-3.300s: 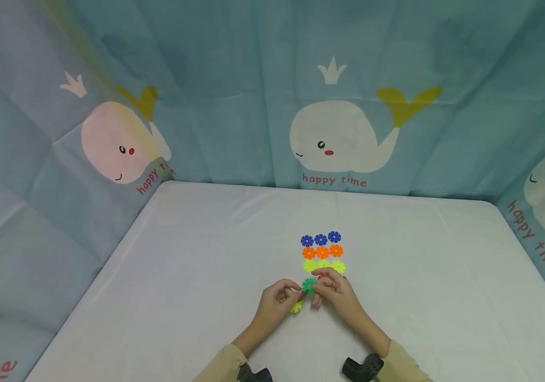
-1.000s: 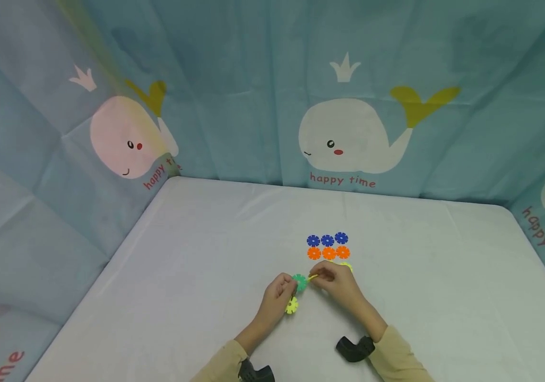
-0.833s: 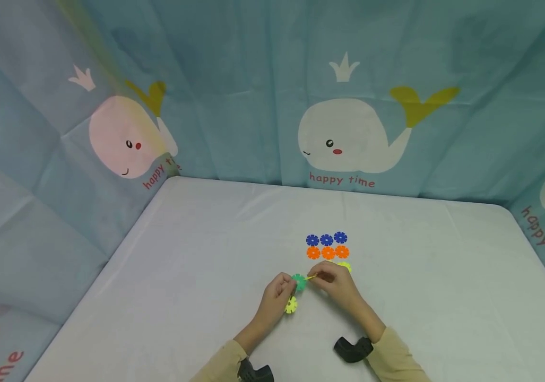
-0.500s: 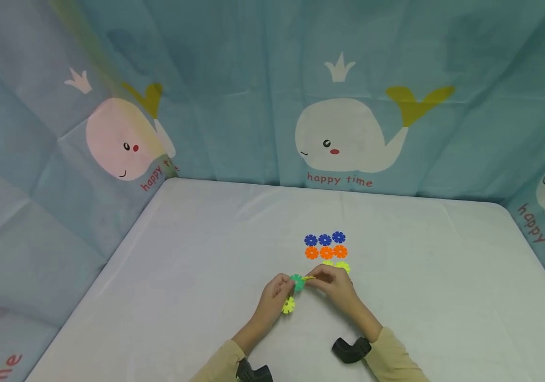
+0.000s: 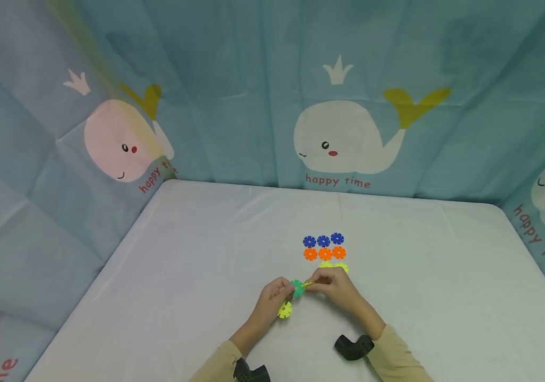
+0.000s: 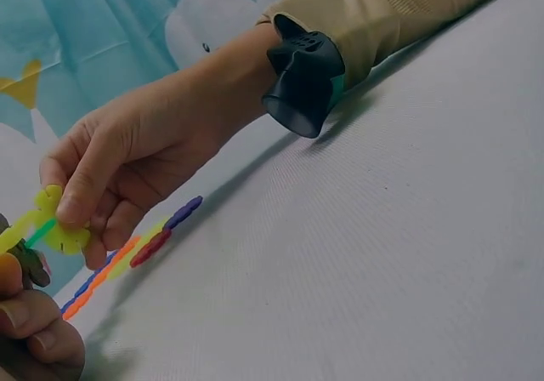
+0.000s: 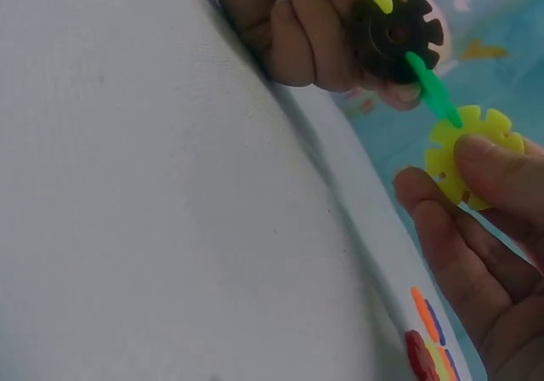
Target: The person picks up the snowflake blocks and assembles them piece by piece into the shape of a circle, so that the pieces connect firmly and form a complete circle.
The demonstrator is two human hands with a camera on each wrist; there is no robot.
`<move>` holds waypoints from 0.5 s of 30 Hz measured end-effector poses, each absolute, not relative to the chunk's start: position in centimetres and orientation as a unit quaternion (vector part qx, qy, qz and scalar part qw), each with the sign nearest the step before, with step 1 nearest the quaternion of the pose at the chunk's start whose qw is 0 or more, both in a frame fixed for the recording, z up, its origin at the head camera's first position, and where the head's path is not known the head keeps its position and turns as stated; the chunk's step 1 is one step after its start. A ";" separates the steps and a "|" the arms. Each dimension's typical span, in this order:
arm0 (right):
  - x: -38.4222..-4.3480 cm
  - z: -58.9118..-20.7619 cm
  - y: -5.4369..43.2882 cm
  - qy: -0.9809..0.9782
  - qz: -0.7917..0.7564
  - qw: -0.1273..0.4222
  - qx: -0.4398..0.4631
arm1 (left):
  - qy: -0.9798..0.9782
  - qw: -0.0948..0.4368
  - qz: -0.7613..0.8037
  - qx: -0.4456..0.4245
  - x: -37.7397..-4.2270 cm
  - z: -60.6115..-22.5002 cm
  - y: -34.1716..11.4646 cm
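In the head view my left hand (image 5: pixel 269 300) holds a small chain of notched plastic snowflake discs. A green disc (image 5: pixel 297 288) sticks out toward the right, and a yellow disc (image 5: pixel 285 310) hangs below the fingers. The right wrist view shows a dark disc (image 7: pixel 374 41) in the left fingers, with the green disc (image 7: pixel 435 92) slotted into it. My right hand (image 5: pixel 336 286) pinches another yellow disc (image 7: pixel 476 156) between thumb and fingers. Its edge meets the green disc's edge; how deep the slots engage cannot be told.
Beyond the hands, rows of discs lie on the white table (image 5: pixel 196 254): blue (image 5: pixel 323 241), orange (image 5: pixel 325 254) and yellow (image 5: pixel 341 267), partly covered by the right hand. The left wrist view also shows red discs (image 6: pixel 151 249) and purple ones (image 6: pixel 183 213).
The right hand has taken a yellow disc from the left end of the yellow row and brought it against the green disc. Both hands have since shifted slightly left and nearer.
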State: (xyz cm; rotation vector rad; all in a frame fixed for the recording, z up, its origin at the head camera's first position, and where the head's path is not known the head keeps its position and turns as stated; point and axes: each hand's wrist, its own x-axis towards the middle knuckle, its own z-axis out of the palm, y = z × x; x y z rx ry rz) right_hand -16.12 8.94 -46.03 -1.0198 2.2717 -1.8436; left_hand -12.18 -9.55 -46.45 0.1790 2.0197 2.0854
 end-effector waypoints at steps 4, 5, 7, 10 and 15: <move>-16.1 -45.8 8.7 0.731 -0.578 0.002 -0.363 | 0.703 0.105 0.700 0.074 -12.0 -46.3 -9.6; -16.1 -45.7 8.6 0.731 -0.574 -0.004 -0.369 | 0.706 0.102 0.696 0.077 -12.0 -46.3 -9.6; -16.0 -45.6 8.5 0.736 -0.563 -0.018 -0.375 | 0.710 0.096 0.693 0.080 -12.0 -46.3 -9.6; -16.0 -45.3 8.3 0.743 -0.559 -0.023 -0.366 | 0.703 0.097 0.700 0.077 -12.1 -46.4 -9.6; -16.4 -45.7 8.3 0.758 -0.550 -0.005 -0.351 | 0.685 0.122 0.715 0.066 -12.3 -46.3 -9.6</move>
